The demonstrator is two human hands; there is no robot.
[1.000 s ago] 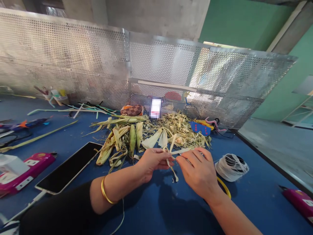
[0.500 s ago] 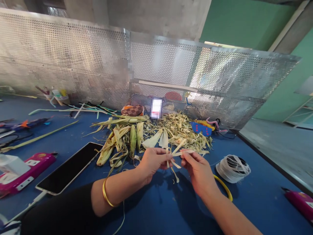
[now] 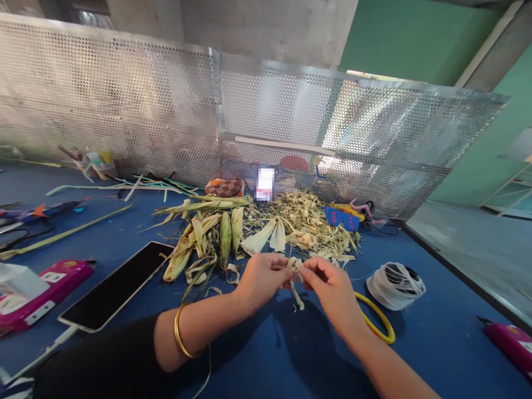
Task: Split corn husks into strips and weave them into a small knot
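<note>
Above the blue table (image 3: 257,354), a pale corn husk strip (image 3: 296,265) is bent into a small loop, with a loose end dangling below. My left hand (image 3: 266,277) is closed on it in a pinch from the left. From the right, my right hand (image 3: 330,288) pinches the same strip, its thumb and index fingertips almost touching the left ones. Just beyond the fingers lie broad white husk pieces (image 3: 260,237) and a heap of shredded husk (image 3: 318,221). Left of them is a bundle of greenish husks (image 3: 199,238). My fingers partly hide the strip.
At right are a spool of white string (image 3: 394,285) and a yellow ring (image 3: 384,324). A charging phone (image 3: 120,285) and a magenta power strip (image 3: 54,293) lie at left. A perforated metal screen (image 3: 274,105) bounds the back, with a blue eye-mask-shaped piece (image 3: 341,218) before it.
My right hand has moved left, close against my left hand. The husk ends that stuck out to the right are now folded in between the fingers.
</note>
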